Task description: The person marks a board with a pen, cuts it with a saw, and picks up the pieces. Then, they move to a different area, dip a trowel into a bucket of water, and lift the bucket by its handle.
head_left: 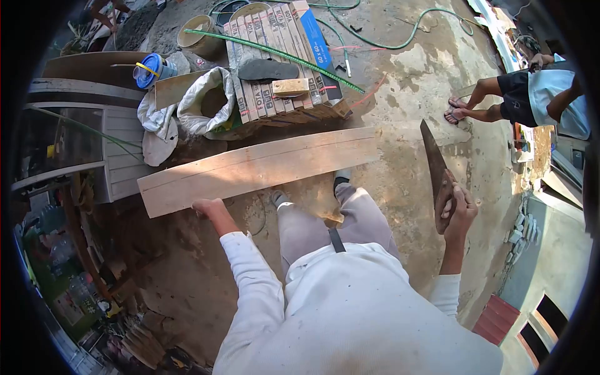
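Observation:
My left hand [208, 207] grips the near edge of a long wooden board [256, 165], close to its left end; its thumb lies on top and the other fingers are hidden underneath. A dark line runs lengthwise along the pale face of the board, which spans in front of my legs. On the right, my right hand [459, 209] is closed round the wooden handle of a handsaw [435, 169]. The saw's dark blade points away from me, apart from the board's right end.
Beyond the board stand stacked tile boxes [269, 37], with a green pole [275, 51] and a wood block [290, 87] on top. An open white sack [206, 103] and a blue-lidded bucket [150, 70] are at left. Another person [531, 97] stands at right. A green hose [406, 45] crosses the floor.

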Tool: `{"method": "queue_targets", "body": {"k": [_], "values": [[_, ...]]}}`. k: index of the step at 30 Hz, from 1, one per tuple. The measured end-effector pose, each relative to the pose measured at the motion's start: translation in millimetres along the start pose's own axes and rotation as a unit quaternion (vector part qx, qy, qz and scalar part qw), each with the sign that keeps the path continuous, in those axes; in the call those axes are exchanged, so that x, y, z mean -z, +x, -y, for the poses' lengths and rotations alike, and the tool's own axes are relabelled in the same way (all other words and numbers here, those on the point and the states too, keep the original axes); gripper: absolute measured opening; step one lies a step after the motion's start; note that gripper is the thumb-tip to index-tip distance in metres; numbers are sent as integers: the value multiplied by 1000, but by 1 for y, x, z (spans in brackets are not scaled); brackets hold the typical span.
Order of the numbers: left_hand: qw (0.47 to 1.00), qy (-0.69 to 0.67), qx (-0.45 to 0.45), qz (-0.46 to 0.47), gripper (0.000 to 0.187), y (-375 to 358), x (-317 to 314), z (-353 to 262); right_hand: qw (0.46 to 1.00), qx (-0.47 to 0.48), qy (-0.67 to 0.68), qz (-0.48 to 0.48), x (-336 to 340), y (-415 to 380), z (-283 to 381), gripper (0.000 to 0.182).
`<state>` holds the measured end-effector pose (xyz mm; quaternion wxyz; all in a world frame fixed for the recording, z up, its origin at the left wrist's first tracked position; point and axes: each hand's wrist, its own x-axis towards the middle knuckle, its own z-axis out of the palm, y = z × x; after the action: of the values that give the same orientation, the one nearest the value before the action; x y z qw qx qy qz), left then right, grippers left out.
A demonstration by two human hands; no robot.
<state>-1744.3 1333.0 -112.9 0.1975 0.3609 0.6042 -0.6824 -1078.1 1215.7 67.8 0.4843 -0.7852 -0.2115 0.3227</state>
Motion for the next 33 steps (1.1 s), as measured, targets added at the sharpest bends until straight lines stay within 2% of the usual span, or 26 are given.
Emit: {"method": "queue_targets", "body": {"k": [4, 7, 12, 16, 19, 21, 24, 27, 29, 31, 33], "values": [[998, -46, -45, 15, 33, -45, 15, -26, 999, -19, -9, -33, 18, 28, -4, 28], [997, -43, -53, 22, 31, -32, -16, -30, 998, -34, -2, -43, 28, 33, -8, 26], [998, -14, -50, 40, 31, 69, -164, -8, 994, -81, 36, -63, 18, 32, -21, 27], [985, -137, -8, 106, 26, 102, -288, -10, 995, -86, 23, -32, -8, 35, -32, 26], [981, -164, 82, -65, 14, 74, -383, -51, 996, -92, -9, 10, -29, 46, -28, 24], [958, -179, 141, -177, 11, 60, -417, -85, 994, -99, -23, 35, -40, 56, -24, 23], [939, -257, 132, -188, 11, 45, -435, -141, 994, -94, -26, 49, -57, 65, -15, 24], [935, -302, 92, -163, 11, 24, -411, -180, 991, -71, -63, 89, -62, 75, -15, 22], [886, -403, 186, -134, 11, 29, -401, -224, 990, -70, -73, 95, -65, 76, -11, 22], [885, -414, 177, -116, 13, 47, -396, -262, 990, -68, -78, 98, -64, 78, -8, 22], [933, -333, 69, -115, 15, 65, -398, -276, 990, -66, -79, 100, -60, 80, -10, 23]]}}
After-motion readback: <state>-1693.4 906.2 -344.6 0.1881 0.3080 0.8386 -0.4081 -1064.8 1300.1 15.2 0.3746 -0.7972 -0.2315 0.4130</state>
